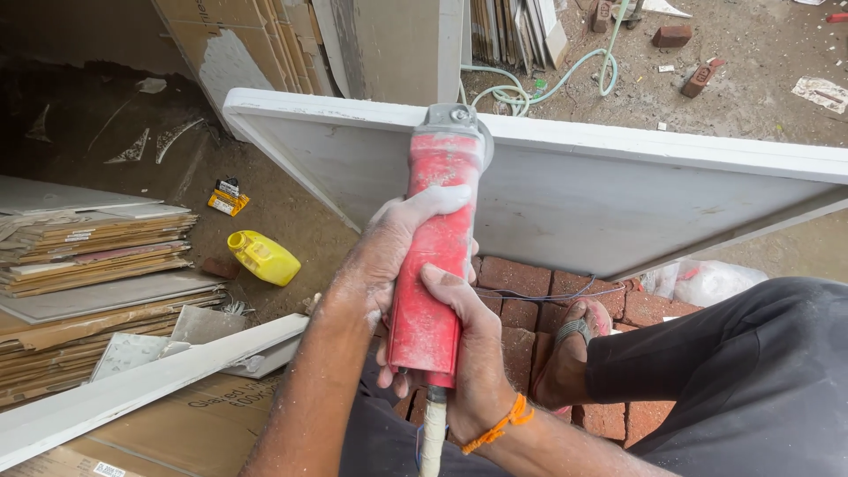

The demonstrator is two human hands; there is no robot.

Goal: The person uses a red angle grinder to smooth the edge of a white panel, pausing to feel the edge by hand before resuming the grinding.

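We grip the red angle grinder [433, 265] with both hands, left hand [393, 247] high, right hand [468, 353] low, fingers wrapped tight. Its head sits on the top edge of the white tile [574, 190], apparently mid-cut; next we need steady travel along that edge.

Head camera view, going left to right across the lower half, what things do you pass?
Stack of flat cardboard boxes → yellow plastic jug → left hand → red angle grinder → right hand → sandalled foot → clear plastic bag.
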